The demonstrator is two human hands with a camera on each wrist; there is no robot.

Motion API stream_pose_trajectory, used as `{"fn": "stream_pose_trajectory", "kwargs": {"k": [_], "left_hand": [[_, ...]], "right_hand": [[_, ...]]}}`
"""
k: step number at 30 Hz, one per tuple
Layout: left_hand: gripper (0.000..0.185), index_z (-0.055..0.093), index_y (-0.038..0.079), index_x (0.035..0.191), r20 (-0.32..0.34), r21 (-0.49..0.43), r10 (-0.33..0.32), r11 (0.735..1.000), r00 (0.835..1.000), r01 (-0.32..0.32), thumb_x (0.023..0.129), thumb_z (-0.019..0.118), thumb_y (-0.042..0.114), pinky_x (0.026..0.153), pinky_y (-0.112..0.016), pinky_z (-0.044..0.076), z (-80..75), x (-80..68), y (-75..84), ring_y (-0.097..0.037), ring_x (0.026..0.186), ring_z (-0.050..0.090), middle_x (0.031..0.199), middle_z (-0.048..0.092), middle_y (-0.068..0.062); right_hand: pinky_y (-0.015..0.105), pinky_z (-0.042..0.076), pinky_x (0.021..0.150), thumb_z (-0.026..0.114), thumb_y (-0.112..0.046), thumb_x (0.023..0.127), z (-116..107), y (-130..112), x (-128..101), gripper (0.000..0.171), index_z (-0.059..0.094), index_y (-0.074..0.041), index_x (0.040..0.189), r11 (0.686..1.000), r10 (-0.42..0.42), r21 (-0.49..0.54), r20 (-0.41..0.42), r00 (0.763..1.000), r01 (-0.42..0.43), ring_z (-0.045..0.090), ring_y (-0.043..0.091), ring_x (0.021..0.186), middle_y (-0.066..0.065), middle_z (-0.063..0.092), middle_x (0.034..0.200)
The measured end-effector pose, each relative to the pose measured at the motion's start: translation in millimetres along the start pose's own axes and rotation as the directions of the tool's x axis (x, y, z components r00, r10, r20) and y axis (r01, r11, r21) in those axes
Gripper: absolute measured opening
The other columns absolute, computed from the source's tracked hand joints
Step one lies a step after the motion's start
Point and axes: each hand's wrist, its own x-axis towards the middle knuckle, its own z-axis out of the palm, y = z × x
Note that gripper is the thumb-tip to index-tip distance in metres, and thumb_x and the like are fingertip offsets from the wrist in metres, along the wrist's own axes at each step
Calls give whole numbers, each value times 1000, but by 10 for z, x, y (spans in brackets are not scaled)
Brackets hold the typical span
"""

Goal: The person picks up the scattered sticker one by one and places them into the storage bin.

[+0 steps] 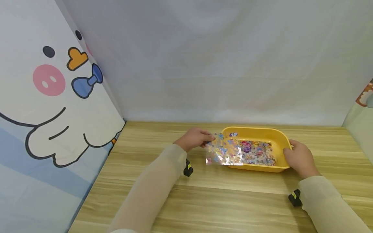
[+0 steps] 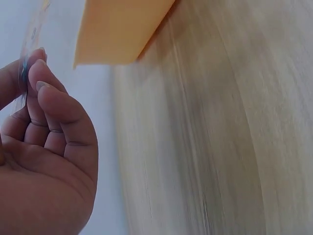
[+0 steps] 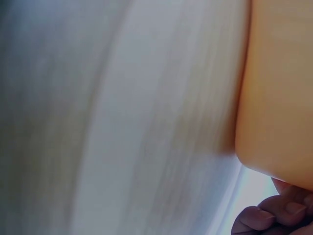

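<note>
A clear sheet printed with small colourful stickers (image 1: 222,152) is pinched at its left edge between the thumb and fingers of my left hand (image 1: 194,139). It overlaps the left end of a yellow plastic basin (image 1: 253,168). More sticker sheets (image 1: 257,152) lie inside that basin. At the basin's right end, my right hand (image 1: 300,158) grips the rim, thumb on the inner side. The left wrist view shows the sheet (image 2: 23,71) edge-on between the fingertips. In the right wrist view, curled fingers (image 3: 288,208) appear by the basin's outer wall (image 3: 281,88), partly cut off.
The basin stands on a wood-grain table (image 1: 221,207). Behind the table hangs a pale grey curtain (image 1: 221,64). A cartoon-printed panel (image 1: 49,106) borders the left side, and another printed panel (image 1: 364,97) shows at the right edge.
</note>
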Motion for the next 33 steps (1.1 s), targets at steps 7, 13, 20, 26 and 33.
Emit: {"fn": "stream_pose_trajectory", "kwargs": {"k": [7,13,20,26,33], "left_hand": [[16,79,12,106,8,57,13,998,1000,-13,101,71,24,89,-52,53,118,84,131,-14,70,55,85,68,-3],[17,78,9,104,9,51,45,998,999,-45,101,69,23,90,-51,54,243,107,267,-15,72,58,83,68,-4],[18,76,6,91,-20,27,62,998,998,-62,100,71,20,88,-51,55,406,132,370,-14,70,59,81,69,-4],[22,73,6,82,-12,10,65,998,998,-65,99,73,20,86,-53,56,498,183,438,-13,63,56,75,67,-3],[18,78,9,87,-46,8,95,995,994,-95,99,72,21,61,-32,48,614,194,506,-14,60,55,72,67,-1]], "right_hand": [[31,52,66,40,-19,105,-9,14,4,60,31,17,151,1000,2,-6,5,1000,-2,63,35,91,41,50,134],[31,51,64,41,-18,103,-19,-17,-29,59,34,18,149,1000,-23,-11,-9,1000,23,64,32,85,39,55,126],[31,50,66,40,-19,103,-26,-37,-40,60,32,18,150,1000,-12,-13,3,1000,12,62,34,89,39,53,129],[31,51,65,40,-19,104,-18,-38,-33,59,32,18,150,1000,-13,-8,4,1000,13,63,33,88,38,54,128],[31,50,66,39,-18,103,-21,-45,-39,59,33,18,150,1000,-16,-12,3,1000,16,62,35,89,39,53,130]]}}
